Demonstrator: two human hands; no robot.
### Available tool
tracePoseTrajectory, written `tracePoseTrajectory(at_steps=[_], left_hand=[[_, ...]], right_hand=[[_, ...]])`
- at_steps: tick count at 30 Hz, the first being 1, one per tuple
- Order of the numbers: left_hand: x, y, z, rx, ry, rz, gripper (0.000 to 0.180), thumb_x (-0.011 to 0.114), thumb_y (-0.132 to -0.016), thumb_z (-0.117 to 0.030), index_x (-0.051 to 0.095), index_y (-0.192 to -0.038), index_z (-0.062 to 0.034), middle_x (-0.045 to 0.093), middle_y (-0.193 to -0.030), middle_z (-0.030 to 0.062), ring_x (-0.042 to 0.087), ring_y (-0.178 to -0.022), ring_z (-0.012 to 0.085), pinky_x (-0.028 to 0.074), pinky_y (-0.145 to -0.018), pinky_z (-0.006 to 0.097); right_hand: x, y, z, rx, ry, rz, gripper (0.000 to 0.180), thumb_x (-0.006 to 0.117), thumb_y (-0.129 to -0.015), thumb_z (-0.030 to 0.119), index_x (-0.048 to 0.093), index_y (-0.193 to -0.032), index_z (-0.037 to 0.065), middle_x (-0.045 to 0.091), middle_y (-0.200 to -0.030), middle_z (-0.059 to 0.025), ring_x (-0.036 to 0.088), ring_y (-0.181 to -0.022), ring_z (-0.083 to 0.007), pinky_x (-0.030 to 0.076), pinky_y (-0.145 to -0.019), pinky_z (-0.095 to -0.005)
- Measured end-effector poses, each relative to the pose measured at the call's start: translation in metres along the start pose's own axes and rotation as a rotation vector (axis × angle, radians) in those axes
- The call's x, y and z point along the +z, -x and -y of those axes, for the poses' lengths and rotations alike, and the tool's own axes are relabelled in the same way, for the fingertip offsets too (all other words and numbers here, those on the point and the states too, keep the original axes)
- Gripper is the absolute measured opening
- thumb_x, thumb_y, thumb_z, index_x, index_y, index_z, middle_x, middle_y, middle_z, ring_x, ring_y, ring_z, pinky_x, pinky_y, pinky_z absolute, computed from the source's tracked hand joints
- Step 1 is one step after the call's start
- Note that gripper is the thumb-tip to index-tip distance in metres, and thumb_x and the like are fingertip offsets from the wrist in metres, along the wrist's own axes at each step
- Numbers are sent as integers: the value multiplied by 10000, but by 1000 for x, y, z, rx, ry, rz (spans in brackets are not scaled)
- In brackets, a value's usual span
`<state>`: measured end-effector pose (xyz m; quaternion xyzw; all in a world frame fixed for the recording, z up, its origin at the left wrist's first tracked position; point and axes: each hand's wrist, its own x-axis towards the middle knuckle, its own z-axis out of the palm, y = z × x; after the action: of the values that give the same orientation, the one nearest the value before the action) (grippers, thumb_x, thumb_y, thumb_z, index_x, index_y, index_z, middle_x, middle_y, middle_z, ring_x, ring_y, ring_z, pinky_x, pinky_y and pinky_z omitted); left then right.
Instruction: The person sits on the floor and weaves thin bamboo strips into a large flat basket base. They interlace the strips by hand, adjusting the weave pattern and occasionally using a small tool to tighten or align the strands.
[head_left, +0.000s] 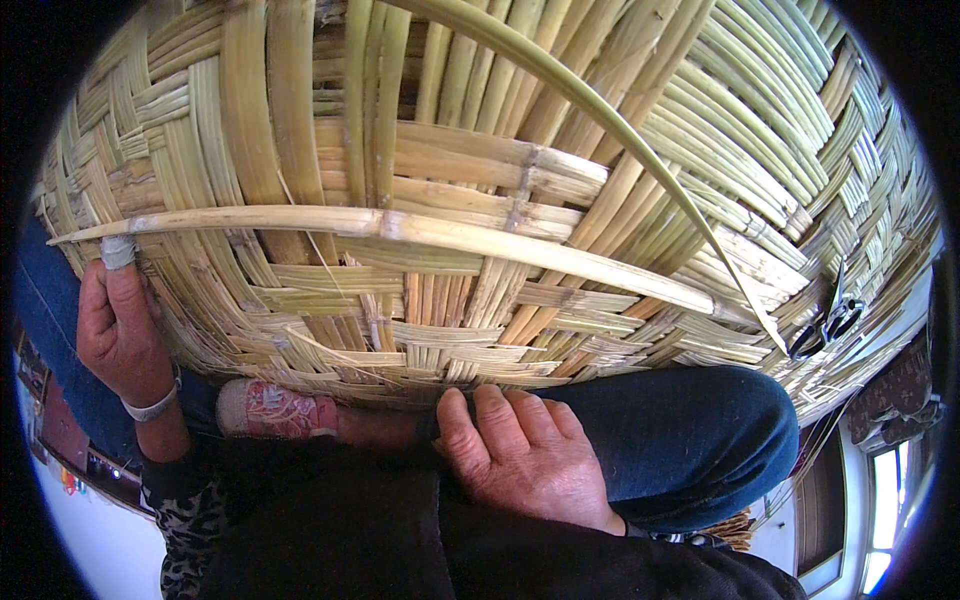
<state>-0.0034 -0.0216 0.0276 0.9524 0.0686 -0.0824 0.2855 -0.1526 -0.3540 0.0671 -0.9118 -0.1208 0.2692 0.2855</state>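
Observation:
A large mat of woven pale yellow-green reed strips [450, 335] spreads before me. A long split reed [450, 235] lies across it, its thin tip at the far left. At that tip is my left hand [120, 325], most fingers curled, a finger wrapped in white tape pressing against the reed; the fingertip is partly hidden. My right hand [525, 450] rests at the mat's near edge against my lap, holding nothing visible, fingers loosely bent and lying side by side. A second, greener reed [590, 100] arches over the weave from the top toward the right.
Black-handled scissors [828, 328] lie on the weave at the right. My crossed legs in blue jeans [680, 440] and a pink shoe [275, 410] border the mat's near edge. Dark patterned cloth [895, 390] and a bright window [885, 500] show at far right.

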Motion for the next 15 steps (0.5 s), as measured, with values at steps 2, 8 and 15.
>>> tracePoseTrajectory(at_steps=[2,8,15], left_hand=[[-1,0,0,20,-21,14,286,589,-1111,-186,598,-850,-69,487,-689,-68,404,-623,21,307,-554,213],[-1,0,1,11,-5,16,264,597,-1108,-187,633,-882,-55,493,-700,-73,405,-638,18,307,-566,205],[-5,0,6,22,-24,3,237,607,-1105,-191,681,-940,-39,520,-725,-75,413,-650,17,309,-573,199]], right_hand=[[0,0,-1,-2,-1,2,355,662,-907,215,646,-1233,74,674,-1017,-79,631,-859,-175,496,-685,-299],[-1,-1,-1,3,-10,14,360,661,-905,216,646,-1237,78,673,-1016,-75,630,-854,-169,497,-679,-296],[0,0,-1,7,-8,7,366,669,-897,222,650,-1236,84,675,-1017,-73,624,-827,-161,490,-676,-295]])
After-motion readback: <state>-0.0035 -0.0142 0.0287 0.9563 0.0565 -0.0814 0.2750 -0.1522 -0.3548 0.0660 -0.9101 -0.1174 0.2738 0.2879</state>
